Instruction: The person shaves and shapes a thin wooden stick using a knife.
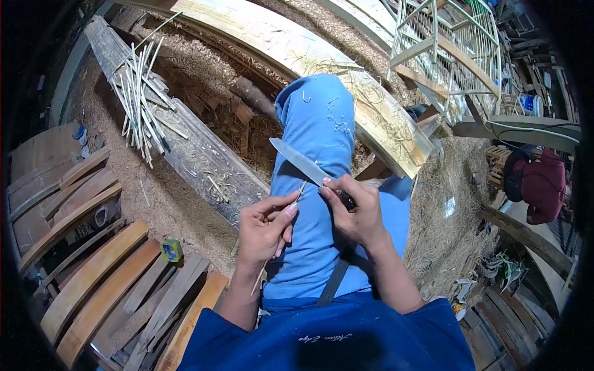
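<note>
My left hand point(266, 227) is closed round a thin wooden stick point(258, 277), whose upper tip shows just past my thumb and fingers. In my right hand point(354, 209) is a knife point(300, 162), gripped near the base of its blade; the blade points up and to the left across the blue trouser leg point(318, 117). The stick's tip lies just left of the blade's lower part, over my thigh. Whether the two touch I cannot tell. Small pale shavings cling to the trousers near the knee.
Many thin sticks point(143, 102) lie on a weathered plank point(204, 157) at the left. Beyond the knee runs a pale beam point(266, 31). A wooden cage point(448, 52) stands at upper right. Curved wood pieces point(93, 278) and a yellow-green item point(171, 250) are at lower left.
</note>
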